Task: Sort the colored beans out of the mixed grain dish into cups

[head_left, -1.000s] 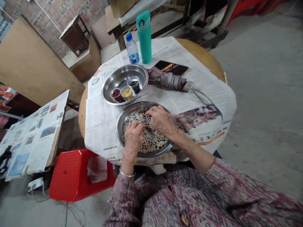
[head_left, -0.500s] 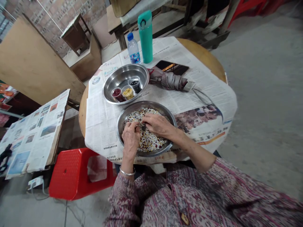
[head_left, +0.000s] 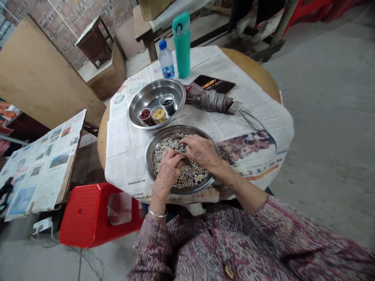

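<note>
A steel pan (head_left: 150, 154) full of mixed white, dark and red beans (head_left: 193, 175) sits on the newspaper-covered round table near me. Both hands rest in it. My left hand (head_left: 167, 173) is curled, fingertips pinched together over the beans; what they hold is too small to make out. My right hand (head_left: 202, 151) lies over the beans with its fingers bent down and pinching, meeting the left fingertips. Behind stands a second steel bowl (head_left: 146, 95) holding three small cups: red beans (head_left: 143, 114), yellow grains (head_left: 159, 114) and black beans (head_left: 168, 103).
A teal flask (head_left: 182, 45), a water bottle (head_left: 166, 60), a phone (head_left: 216, 84) and a folded umbrella (head_left: 209, 99) lie at the table's far side. A red plastic stool (head_left: 88, 214) stands to my left, beside a newspaper-covered board (head_left: 38, 168).
My right hand slid left toward my left hand, then back slightly toward the pan's far side. My left hand shifted a little right, fingertips still meeting the right hand's.
</note>
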The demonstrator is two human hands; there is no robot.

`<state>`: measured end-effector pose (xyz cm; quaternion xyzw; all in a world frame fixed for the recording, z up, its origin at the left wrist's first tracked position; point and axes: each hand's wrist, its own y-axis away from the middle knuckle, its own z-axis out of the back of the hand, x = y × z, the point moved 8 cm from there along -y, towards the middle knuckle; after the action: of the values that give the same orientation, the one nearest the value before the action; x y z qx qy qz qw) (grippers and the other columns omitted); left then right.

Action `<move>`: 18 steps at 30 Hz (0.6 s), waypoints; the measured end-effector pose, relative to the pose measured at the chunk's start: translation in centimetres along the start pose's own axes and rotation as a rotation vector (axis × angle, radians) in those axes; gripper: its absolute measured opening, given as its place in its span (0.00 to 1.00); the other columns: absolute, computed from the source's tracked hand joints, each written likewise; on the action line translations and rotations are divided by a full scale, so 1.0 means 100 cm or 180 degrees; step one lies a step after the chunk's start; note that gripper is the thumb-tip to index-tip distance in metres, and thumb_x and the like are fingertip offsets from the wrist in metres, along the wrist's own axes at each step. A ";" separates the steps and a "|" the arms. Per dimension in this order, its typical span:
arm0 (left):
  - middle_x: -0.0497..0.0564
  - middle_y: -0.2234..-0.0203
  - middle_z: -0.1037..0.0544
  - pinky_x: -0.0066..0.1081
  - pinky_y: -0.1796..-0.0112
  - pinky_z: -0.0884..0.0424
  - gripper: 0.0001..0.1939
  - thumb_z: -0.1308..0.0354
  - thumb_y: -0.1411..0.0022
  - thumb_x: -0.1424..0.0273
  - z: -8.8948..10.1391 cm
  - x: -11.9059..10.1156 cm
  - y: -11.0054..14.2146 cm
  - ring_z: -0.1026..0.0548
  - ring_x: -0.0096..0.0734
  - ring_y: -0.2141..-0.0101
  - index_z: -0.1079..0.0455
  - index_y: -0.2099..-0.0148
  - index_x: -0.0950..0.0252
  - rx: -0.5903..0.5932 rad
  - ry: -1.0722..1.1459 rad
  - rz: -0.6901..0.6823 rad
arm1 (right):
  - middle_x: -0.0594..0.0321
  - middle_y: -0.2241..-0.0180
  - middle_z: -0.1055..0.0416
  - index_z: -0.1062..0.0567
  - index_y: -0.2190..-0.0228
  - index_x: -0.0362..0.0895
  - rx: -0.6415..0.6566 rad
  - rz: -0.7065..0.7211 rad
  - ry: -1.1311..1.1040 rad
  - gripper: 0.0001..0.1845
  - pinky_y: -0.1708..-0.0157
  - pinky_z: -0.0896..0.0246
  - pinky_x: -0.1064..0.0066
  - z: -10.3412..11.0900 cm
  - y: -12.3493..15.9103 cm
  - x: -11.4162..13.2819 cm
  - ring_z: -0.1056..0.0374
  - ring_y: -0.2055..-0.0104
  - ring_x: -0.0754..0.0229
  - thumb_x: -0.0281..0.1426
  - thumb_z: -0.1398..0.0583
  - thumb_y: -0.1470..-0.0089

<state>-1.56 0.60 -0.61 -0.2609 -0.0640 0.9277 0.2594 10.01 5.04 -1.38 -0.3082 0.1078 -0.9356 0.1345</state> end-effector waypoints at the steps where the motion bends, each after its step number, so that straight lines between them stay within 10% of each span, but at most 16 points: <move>1: 0.51 0.59 0.24 0.37 0.45 0.27 0.12 0.46 0.30 0.79 0.001 0.003 0.001 0.26 0.34 0.53 0.24 0.53 0.61 -0.0065 -0.0047 0.0083 | 0.55 0.56 0.19 0.19 0.56 0.43 -0.0075 0.0004 -0.0136 0.21 0.51 0.33 0.64 0.002 0.000 0.000 0.26 0.52 0.54 0.20 0.47 0.44; 9: 0.53 0.51 0.25 0.42 0.46 0.29 0.14 0.47 0.30 0.79 0.013 0.018 0.003 0.27 0.38 0.51 0.25 0.50 0.60 -0.0497 -0.0659 0.0537 | 0.56 0.61 0.19 0.18 0.61 0.44 -0.0456 0.0086 -0.1092 0.13 0.59 0.30 0.64 0.036 -0.019 0.001 0.24 0.61 0.56 0.29 0.43 0.40; 18: 0.51 0.56 0.22 0.41 0.44 0.30 0.10 0.45 0.29 0.77 -0.002 0.025 0.004 0.25 0.35 0.54 0.25 0.52 0.61 -0.0233 -0.0626 0.0581 | 0.52 0.59 0.20 0.17 0.61 0.44 -0.0525 -0.0288 0.0032 0.13 0.54 0.34 0.57 0.066 -0.152 -0.001 0.26 0.54 0.48 0.29 0.43 0.40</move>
<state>-3.44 1.56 -1.96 -0.1827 -0.0990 0.9655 0.1568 11.23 18.61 8.06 -0.3181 0.1711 -0.9302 0.0657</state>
